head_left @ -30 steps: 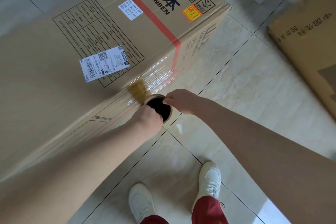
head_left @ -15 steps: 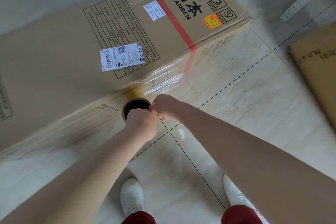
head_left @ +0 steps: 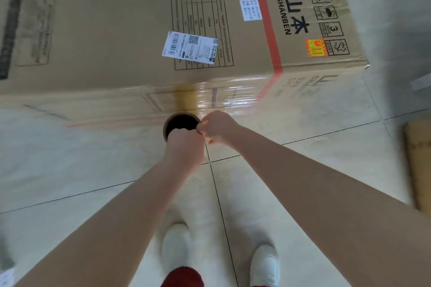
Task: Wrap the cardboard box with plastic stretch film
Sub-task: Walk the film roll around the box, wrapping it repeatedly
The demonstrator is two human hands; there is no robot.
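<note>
A long cardboard box (head_left: 116, 37) lies on the tiled floor, printed SHANBEN with a red stripe and a white barcode label. Shiny stretch film (head_left: 231, 98) covers part of its near side face. An upright film roll (head_left: 180, 121) with a dark hollow cardboard core stands close against that face. My left hand (head_left: 184, 144) grips the near rim of the core. My right hand (head_left: 215, 127) grips the rim on the right side. Both hands touch each other at the core's top; the roll's lower part is hidden under them.
A second cardboard box (head_left: 418, 165) lies at the right edge. My two white shoes (head_left: 176, 247) stand on the pale tiles below my arms. A pale metal strip (head_left: 422, 82) shows at the far right.
The roll and both hands have slid left along the box's near side, away from the red-striped end, laying more film. My feet have stepped left too.
</note>
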